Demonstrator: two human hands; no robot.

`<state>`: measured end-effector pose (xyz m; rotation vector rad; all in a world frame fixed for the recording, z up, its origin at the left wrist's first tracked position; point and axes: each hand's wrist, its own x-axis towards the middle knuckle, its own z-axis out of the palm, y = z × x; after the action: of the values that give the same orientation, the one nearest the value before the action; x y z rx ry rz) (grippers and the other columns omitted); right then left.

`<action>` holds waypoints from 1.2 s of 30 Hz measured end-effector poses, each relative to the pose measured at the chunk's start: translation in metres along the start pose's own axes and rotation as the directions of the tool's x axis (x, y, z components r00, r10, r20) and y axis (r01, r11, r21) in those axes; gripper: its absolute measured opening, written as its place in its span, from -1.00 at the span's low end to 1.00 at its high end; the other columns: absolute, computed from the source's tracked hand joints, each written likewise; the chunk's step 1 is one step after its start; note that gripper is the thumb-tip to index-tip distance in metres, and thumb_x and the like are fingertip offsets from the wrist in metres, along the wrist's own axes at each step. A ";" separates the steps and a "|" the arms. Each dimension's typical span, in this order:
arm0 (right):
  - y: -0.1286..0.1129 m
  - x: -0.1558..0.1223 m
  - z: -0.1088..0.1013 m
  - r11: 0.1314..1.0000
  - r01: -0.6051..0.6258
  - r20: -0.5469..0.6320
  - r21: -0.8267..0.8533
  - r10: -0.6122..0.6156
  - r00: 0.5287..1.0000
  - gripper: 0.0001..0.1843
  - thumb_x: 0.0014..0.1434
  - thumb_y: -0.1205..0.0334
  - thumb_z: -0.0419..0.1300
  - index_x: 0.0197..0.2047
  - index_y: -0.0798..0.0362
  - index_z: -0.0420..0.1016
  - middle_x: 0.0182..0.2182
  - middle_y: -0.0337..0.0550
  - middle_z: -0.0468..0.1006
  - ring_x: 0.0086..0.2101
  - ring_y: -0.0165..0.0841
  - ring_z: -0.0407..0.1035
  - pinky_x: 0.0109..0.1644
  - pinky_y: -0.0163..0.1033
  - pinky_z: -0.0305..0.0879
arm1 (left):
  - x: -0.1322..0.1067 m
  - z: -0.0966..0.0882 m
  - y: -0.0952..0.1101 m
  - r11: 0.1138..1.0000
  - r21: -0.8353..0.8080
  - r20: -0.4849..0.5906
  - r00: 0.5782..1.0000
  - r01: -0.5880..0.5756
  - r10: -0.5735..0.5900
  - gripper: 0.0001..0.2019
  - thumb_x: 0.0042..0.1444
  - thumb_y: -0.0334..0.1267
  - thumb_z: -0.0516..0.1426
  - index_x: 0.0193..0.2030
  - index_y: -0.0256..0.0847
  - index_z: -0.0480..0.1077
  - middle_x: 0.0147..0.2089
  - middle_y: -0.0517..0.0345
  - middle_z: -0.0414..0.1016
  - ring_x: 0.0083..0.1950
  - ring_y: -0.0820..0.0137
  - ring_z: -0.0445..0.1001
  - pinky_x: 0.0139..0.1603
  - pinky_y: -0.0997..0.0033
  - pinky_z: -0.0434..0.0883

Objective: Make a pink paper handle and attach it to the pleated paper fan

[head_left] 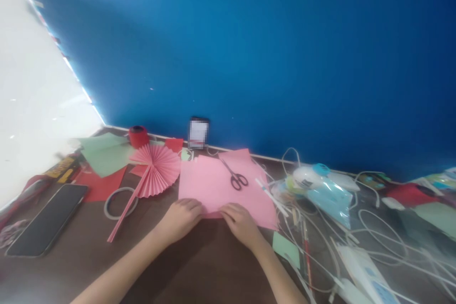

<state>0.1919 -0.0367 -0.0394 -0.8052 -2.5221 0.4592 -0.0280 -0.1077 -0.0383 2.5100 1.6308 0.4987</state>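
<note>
While the left hand [183,217] and right hand [242,224] meet the near edge of the pink paper [203,180], their fingers lie along that edge; whether they pinch it or merely press, I cannot tell. One pair of scissors [238,181] rests on the paper, beyond the fingers. Leftward on the surface [199,266] are one pleated fan [162,171], one red roll [138,137], one grey ring [107,205] and one phone [48,221]. Fingertips are blurred, the count of overlapping pink sheets is unclear, and the frame cuts off both forearms.
</note>
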 end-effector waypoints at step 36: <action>-0.002 -0.014 -0.009 0.961 0.157 -0.139 -0.227 -0.192 0.972 -0.71 0.18 0.42 0.01 -0.08 -0.01 0.42 -0.19 -0.09 0.52 -0.07 -0.26 0.32 0.09 0.03 0.16 | 0.010 0.009 0.023 0.961 0.251 -0.003 0.993 -0.116 0.120 -0.68 0.18 -0.42 -0.05 0.08 -0.26 0.21 -0.25 0.01 0.36 -0.21 0.28 0.34 -0.25 0.29 0.31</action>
<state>0.2058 -0.0456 -0.0357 -0.6570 -2.4902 0.0607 -0.0011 -0.1078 -0.0389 2.8052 1.6511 0.3462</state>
